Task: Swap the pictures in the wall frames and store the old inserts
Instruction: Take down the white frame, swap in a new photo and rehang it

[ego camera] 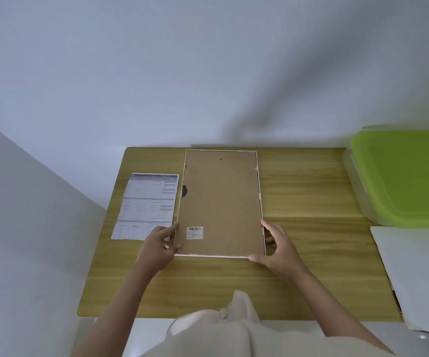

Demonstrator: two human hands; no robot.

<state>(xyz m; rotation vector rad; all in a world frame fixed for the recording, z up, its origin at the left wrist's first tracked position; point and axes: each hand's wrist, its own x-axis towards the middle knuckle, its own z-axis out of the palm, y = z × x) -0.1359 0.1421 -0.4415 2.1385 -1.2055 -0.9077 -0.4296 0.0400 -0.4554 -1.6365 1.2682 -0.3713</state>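
Note:
A picture frame (221, 202) lies face down on the wooden table (311, 197), its brown backing board up, with a barcode sticker (195, 232) near the front left corner. My left hand (159, 247) holds the frame's near left corner, thumb at the front edge and fingers along the side. My right hand (279, 249) grips the near right corner, thumb on the front rim, fingers on the right edge. A printed sheet (146, 204) with grey tables lies flat just left of the frame, partly under my left hand.
A clear plastic box with a green lid (404, 176) stands at the table's right end. A white sheet or board (419, 274) lies in front of it, over the right edge. A white wall rises behind the table.

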